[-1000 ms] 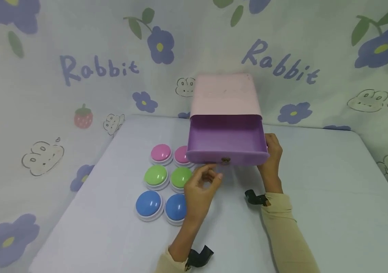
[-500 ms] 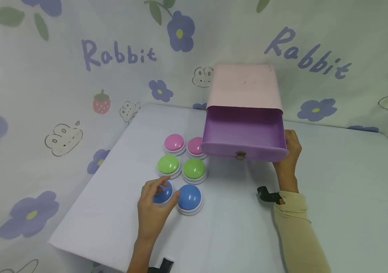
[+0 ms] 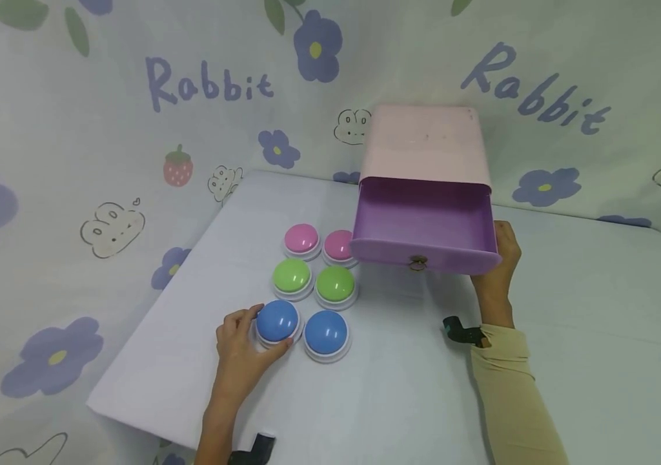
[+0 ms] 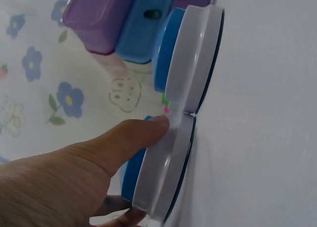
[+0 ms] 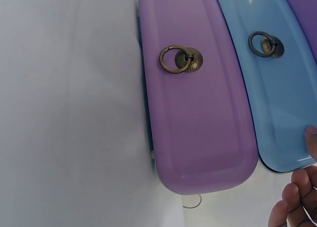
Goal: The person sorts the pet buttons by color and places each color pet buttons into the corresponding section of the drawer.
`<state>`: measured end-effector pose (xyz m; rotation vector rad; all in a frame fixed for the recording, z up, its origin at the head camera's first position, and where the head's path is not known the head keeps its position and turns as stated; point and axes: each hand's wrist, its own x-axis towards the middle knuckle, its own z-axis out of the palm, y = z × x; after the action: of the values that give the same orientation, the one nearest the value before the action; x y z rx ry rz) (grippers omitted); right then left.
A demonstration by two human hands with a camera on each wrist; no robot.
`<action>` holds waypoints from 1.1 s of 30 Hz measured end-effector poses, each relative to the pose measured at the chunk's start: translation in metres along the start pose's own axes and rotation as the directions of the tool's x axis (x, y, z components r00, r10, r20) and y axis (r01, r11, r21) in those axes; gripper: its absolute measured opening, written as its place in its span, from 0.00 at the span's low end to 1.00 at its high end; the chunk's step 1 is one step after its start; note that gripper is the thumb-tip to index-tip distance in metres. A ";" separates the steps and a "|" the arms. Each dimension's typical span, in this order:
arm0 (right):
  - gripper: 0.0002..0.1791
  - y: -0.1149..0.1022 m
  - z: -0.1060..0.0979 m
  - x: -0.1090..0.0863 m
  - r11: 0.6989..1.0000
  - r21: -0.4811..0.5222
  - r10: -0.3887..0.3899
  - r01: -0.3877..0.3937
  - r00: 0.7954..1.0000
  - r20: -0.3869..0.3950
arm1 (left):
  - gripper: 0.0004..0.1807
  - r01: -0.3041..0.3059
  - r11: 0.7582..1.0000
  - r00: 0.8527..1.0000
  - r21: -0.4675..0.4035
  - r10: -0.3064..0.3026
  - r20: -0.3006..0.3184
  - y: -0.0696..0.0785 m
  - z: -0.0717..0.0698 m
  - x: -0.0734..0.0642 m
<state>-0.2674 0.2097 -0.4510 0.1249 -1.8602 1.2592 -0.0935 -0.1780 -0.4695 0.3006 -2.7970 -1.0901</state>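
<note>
With its thumb and fingers, my left hand (image 3: 241, 358) grips the white base of the left blue push button (image 3: 277, 320), which rests on the table in the head view. In the left wrist view my thumb lies along that base, and the right blue button (image 4: 193, 58) stands beside it. My right hand (image 3: 499, 261) holds the right side of a pink drawer cabinet (image 3: 426, 142). Its top purple drawer (image 3: 423, 223) is pulled out and has nothing in it. From the right wrist, my thumb shows on the edge of the blue middle drawer (image 5: 270, 88).
Two green buttons (image 3: 335, 284) and two pink buttons (image 3: 301, 239) stand in pairs behind the blue ones. A lower purple drawer (image 5: 203, 118) with a ring pull is closed. Behind the white table (image 3: 394, 400) hangs a printed cloth (image 3: 208, 39).
My left hand has moved from below the open drawer leftward and down to the left blue button, and now grips it. My right hand stays at the cabinet's side. The head view has shifted.
</note>
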 end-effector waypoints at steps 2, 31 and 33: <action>0.05 0.006 0.001 0.000 1.000 -0.004 0.006 -0.006 1.000 0.005 | 0.47 -0.005 1.000 1.000 0.005 0.005 0.005 -0.002 0.001 0.001; 0.05 0.007 -0.001 -0.001 0.999 -0.035 0.022 -0.021 0.999 0.046 | 0.42 -0.318 0.942 0.947 -0.108 0.310 -0.080 0.078 -0.038 0.032; 0.05 0.006 -0.001 -0.002 0.999 -0.032 0.021 -0.019 0.999 0.045 | 0.42 -0.335 0.934 0.942 -0.125 0.328 -0.073 0.090 -0.042 0.037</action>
<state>-0.2683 0.2132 -0.4567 0.1185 -1.9236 1.2491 -0.1341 -0.1491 -0.3761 -0.1534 -2.5832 -1.1594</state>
